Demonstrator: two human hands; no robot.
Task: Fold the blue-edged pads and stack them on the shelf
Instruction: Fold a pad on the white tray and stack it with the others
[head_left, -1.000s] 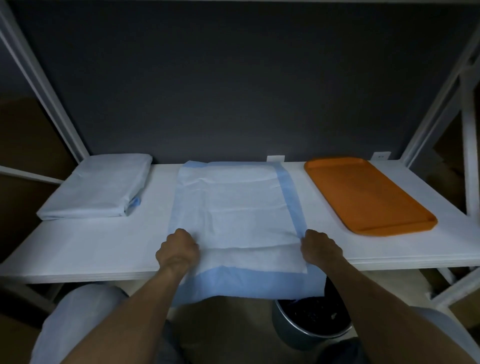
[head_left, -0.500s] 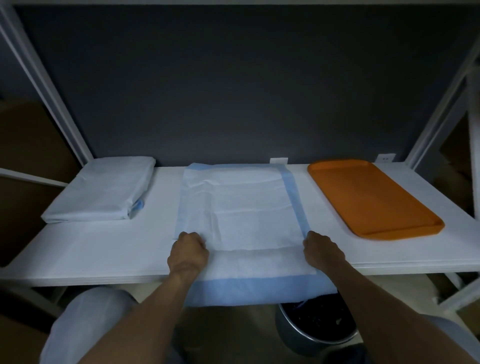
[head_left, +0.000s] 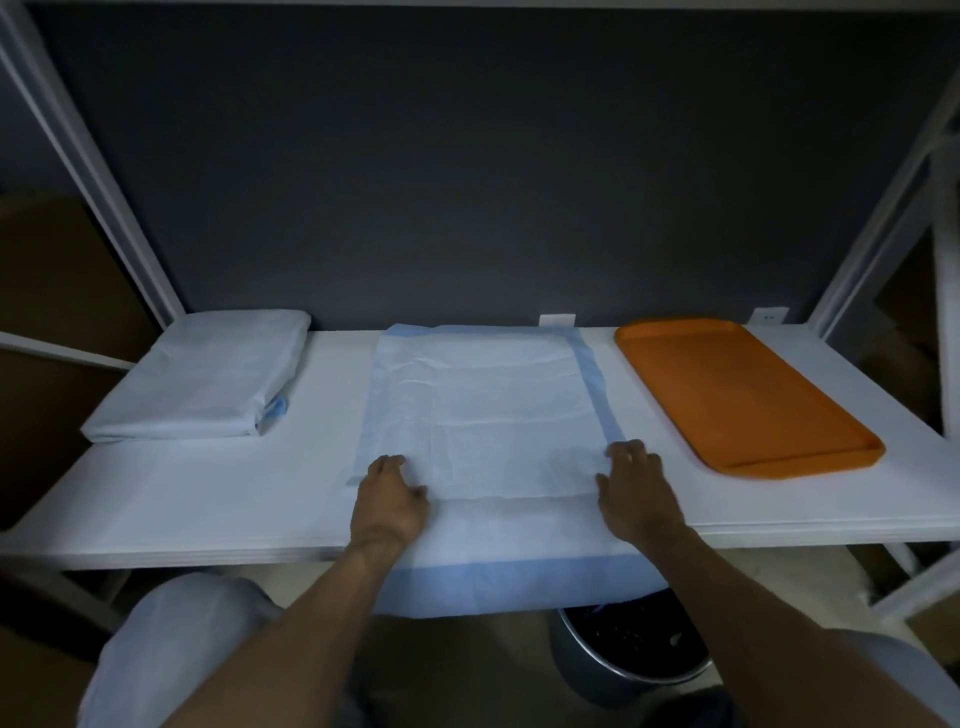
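Note:
A white blue-edged pad (head_left: 488, 410) lies lengthwise in the middle of the white shelf (head_left: 208, 499). Its near blue edge hangs over the shelf's front. An upper layer of the pad ends in a crease line between my hands. My left hand (head_left: 389, 499) rests flat on the pad's left side near the front, fingers extended. My right hand (head_left: 636, 488) lies flat on the right side, fingertips at the blue side strip. Neither hand grips anything. A stack of folded pads (head_left: 202, 379) sits at the shelf's back left.
An orange tray (head_left: 727, 395) lies on the right part of the shelf. White frame posts rise at both ends, against a dark back wall. A round dark bin (head_left: 623, 654) stands on the floor below the shelf's front edge.
Both hands went from closed fists at the pad's sides to flat, extended fingers and slid a little farther onto the shelf. The pad's upper layer edge lies farther from me.

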